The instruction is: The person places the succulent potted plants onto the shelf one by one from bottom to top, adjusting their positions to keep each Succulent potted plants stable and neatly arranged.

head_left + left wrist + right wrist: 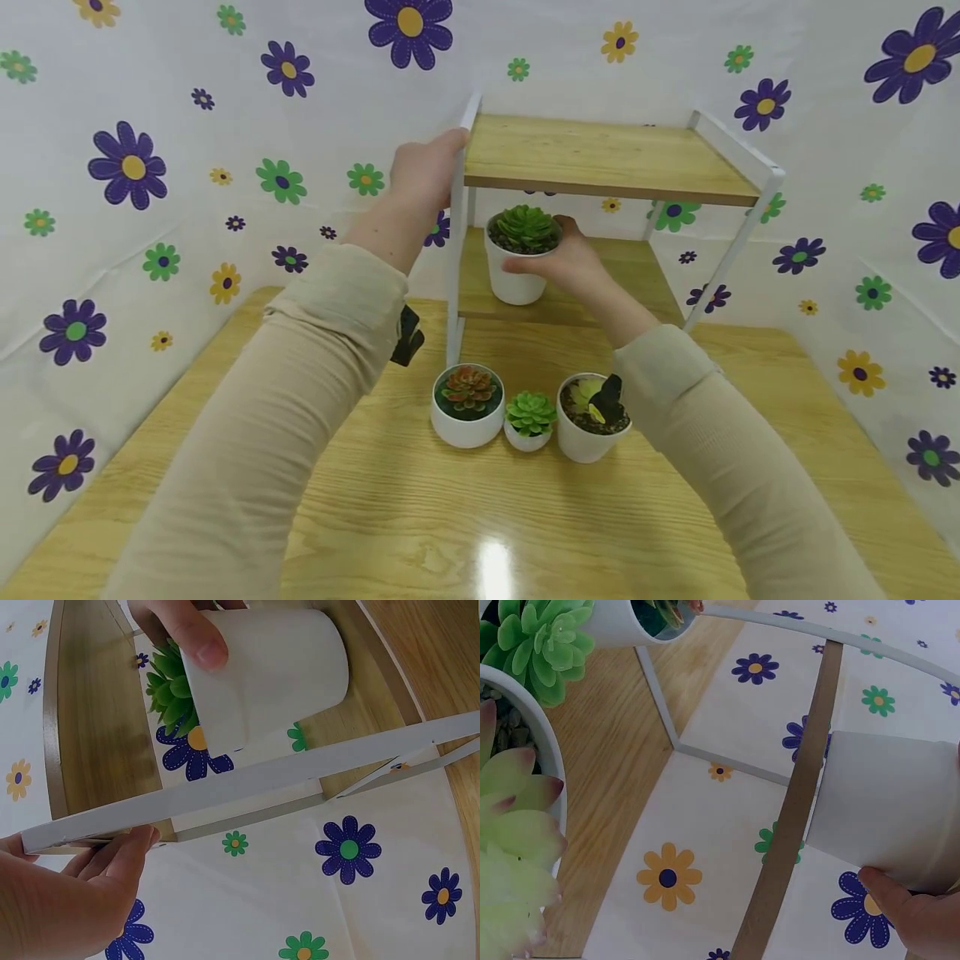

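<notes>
A two-tier shelf with wooden boards [600,154] and a white frame stands at the back of the table. Its upper left corner is gripped by my left hand [427,171]; in the left wrist view that hand's fingers [124,862] curl around the white frame bar [247,776]. Between the two tiers, my right hand [570,260] holds a white pot [516,279] with a green succulent [527,227], thumb at the near side. The pot overlaps the lower board [626,279] at its front edge.
Before the shelf, a wide white pot [467,432] with a reddish succulent, a small white pot [527,439] with a green one and a white pot [585,444] with a pale one stand in a row on the wooden table [420,517]. A flower-patterned cloth [247,125] hangs behind.
</notes>
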Available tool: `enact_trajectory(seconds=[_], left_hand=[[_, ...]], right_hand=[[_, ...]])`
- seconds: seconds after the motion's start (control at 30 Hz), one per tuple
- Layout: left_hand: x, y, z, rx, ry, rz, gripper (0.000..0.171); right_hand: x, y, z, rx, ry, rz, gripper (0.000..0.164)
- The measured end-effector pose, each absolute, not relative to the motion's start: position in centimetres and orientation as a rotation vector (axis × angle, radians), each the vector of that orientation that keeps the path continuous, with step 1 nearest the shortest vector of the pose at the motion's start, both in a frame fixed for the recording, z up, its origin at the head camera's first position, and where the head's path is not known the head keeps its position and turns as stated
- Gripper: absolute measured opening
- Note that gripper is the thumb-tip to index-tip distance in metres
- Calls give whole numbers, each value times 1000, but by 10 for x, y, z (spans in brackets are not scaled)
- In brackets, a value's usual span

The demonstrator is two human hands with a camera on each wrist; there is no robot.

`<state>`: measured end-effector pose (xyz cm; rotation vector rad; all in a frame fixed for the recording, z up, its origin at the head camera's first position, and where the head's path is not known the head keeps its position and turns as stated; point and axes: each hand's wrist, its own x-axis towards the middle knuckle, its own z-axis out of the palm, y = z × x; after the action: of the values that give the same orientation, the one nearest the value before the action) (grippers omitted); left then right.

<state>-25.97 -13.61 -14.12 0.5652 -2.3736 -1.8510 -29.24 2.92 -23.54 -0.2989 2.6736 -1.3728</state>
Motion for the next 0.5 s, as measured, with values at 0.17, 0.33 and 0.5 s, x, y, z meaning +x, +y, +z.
enact_trajectory(seconds=[0.17,0.33,0.5], left_hand=[[-260,-136,-141,567,-2375,-1844,64],[-260,-136,-142,557,-2374,-1842,63],[-259,-137,-143,545,-2353,-1854,62]], right_hand=[[-295,29,-238,-310,2670,-1360,103],[-298,30,-238,-302,2638,-1355,104],[-299,29,-240,-312,2620,-1355,106]])
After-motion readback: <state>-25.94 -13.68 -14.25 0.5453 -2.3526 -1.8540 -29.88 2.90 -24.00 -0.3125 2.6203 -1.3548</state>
